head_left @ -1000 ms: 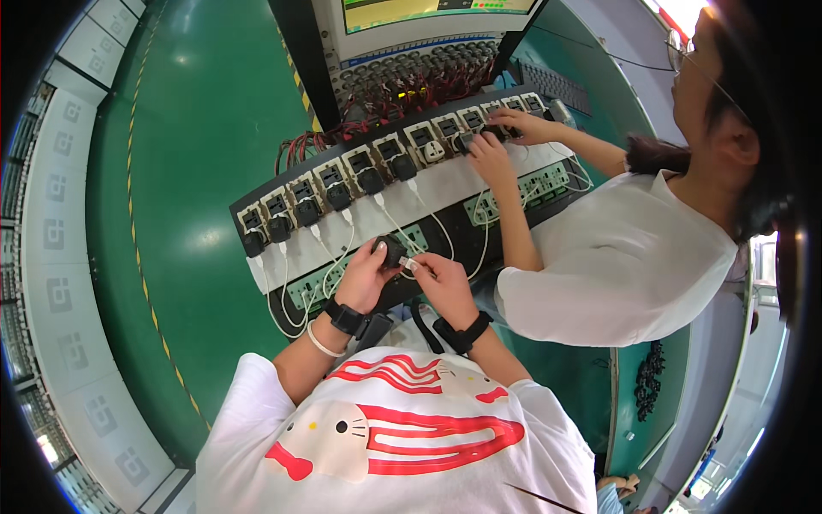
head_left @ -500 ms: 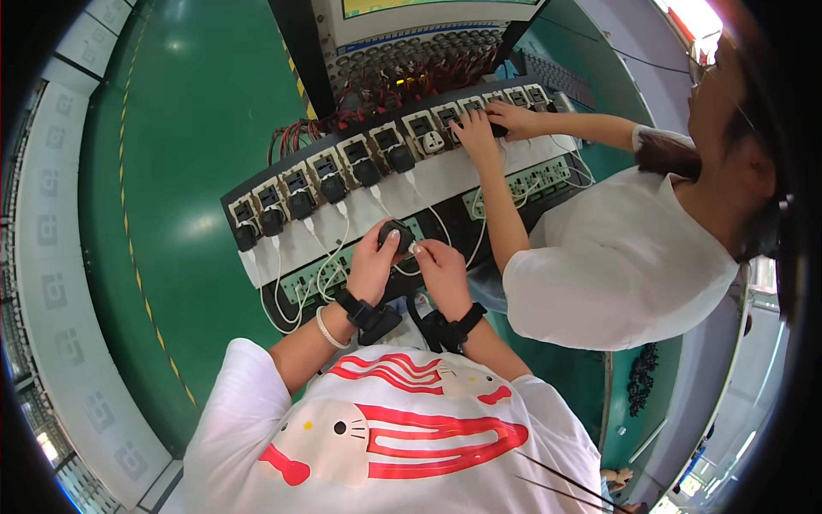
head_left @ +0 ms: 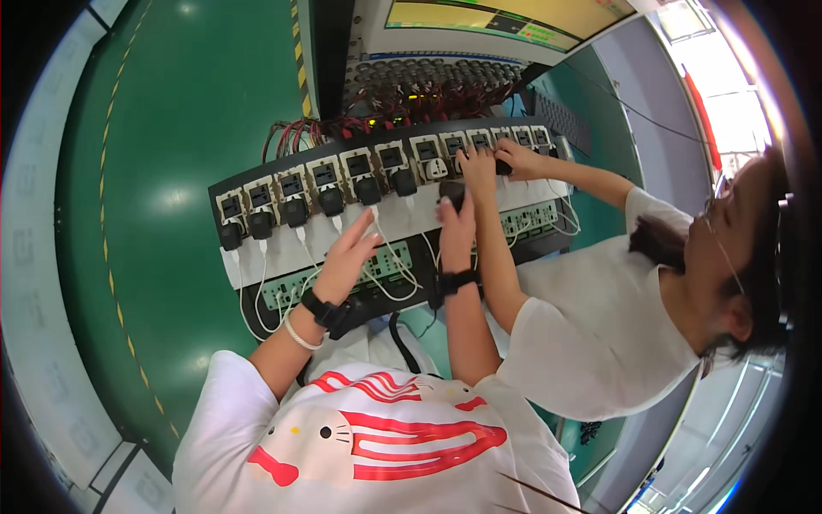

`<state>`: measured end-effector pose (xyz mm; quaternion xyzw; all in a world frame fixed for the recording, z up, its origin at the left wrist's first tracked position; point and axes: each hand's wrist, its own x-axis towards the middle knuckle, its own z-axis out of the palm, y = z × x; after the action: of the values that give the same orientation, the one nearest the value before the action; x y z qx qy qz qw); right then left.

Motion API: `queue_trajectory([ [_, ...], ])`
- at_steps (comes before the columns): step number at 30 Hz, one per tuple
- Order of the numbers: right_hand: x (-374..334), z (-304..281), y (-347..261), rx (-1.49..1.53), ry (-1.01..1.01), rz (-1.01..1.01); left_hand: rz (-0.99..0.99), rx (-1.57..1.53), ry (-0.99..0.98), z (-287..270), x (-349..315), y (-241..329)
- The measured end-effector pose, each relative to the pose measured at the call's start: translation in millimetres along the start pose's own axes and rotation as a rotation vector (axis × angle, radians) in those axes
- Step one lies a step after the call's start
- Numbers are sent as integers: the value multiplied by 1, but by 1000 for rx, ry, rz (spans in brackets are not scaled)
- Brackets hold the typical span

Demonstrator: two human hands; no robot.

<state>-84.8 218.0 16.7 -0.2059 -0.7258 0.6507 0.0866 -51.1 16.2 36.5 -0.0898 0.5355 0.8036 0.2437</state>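
My left hand point(head_left: 344, 259) is empty, its fingers stretched out above the front of the socket bench. My right hand point(head_left: 456, 230) holds a black power adapter point(head_left: 450, 195) at its fingertips, just in front of the socket row. Several other black adapters, such as one at the left end point(head_left: 231, 235), sit in the sockets, with white cables point(head_left: 264, 248) hanging from them. Near my right hand, one socket point(head_left: 436, 168) has a white face and no black adapter. Green circuit boards point(head_left: 390, 264) run along the bench front, below my hands.
A co-worker's two hands point(head_left: 478, 168) work at the right part of the socket row, one forearm close beside my right hand. Behind the row are red wires point(head_left: 291, 137) and a screen point(head_left: 488, 26). A keyboard point(head_left: 561, 120) lies at the back right.
Both my hands were together at the black adapter; now the left has let go and moved left. My right hand has carried the adapter forward to the row. The whole view has shifted.
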Motion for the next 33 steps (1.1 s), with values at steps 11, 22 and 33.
queue_trajectory([
  [11,61,12,28,-450,51,-19,-42,80,32,-51,-33,18],
  [22,55,26,11,-1099,-1,-41,-45,85,6,-57,-25,14],
  [33,-109,-53,-7,-381,-114,-318,0,293,-60,-27,-16,13],
])
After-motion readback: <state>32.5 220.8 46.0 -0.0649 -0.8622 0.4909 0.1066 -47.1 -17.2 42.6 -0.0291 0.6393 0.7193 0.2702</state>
